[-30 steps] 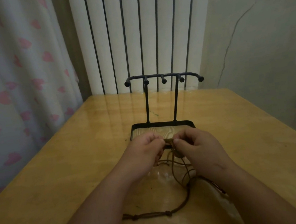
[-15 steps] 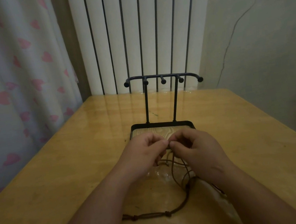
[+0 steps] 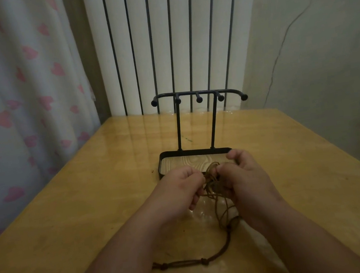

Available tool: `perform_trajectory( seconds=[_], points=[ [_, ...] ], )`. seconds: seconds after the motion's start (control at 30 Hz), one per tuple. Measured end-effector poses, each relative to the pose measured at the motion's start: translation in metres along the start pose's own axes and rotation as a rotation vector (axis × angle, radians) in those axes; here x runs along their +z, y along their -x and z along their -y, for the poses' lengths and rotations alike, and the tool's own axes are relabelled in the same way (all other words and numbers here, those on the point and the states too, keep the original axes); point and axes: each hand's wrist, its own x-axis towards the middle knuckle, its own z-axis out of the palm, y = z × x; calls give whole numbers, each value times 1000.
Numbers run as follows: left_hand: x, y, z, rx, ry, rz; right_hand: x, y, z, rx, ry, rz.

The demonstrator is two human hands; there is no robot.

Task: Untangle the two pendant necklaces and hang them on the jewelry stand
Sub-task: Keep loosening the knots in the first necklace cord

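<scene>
With left hand (image 3: 179, 189) and right hand (image 3: 246, 178) close together, both curled, fingertips pinching a tangle of brown cords (image 3: 211, 176) from either side. Held low over the wooden table (image 3: 80, 206), right at the near rim of the tray (image 3: 195, 152) at the foot of the jewelry stand (image 3: 178, 125). Trailing down from the tangle between the wrists: several loose loops, a darker bead or pendant (image 3: 234, 222) low beside the right wrist, then a dark knotted cord end (image 3: 191, 261) lying on the table toward the left forearm. Cannot sort the strands by necklace, nor find a second pendant; possibly buried in the bunch or behind the fingers. Nothing hung so far on the five ball-tipped pegs (image 3: 199, 99) of the top bar. Judged as the untangling step, early in the task, with both necklaces snarled together and no hanging begun. Next, probably: pin one strand, tease a loop loose with the other fingertips, feed the pendant back through gently, without hard pulling, to avoid tightening the snarl. Once parted, lift one loop up and over a peg, well apart from the other. Behind the table, a white ribbed radiator (image 3: 161, 35) and a heart-print curtain (image 3: 19, 88).
</scene>
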Motion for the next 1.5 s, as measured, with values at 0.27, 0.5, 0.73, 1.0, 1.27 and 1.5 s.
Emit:
perform_trajectory(
  seconds=[0.27, 0.5, 0.73, 1.0, 1.27, 1.5],
  points=[
    [-5, -4, 1, -30, 3, -161, -12, 3, 15, 65, -508, 121],
    [-4, -5, 2, 7, 295, -235, -12, 7, 17, -44, 158, 20],
    [-6, -4, -3, -61, 525, -91, -7, 5, 18, 30, 32, 44],
    [-2, 1, -2, 3, -119, -234, -14, 0, 11, 21, 49, 55],
    [-2, -2, -2, -74, -43, -324, -14, 2, 14, -99, 550, -57],
    [0, 3, -7, -56, -210, -318, -18, -1, 18, 51, -114, 51]
  ],
)
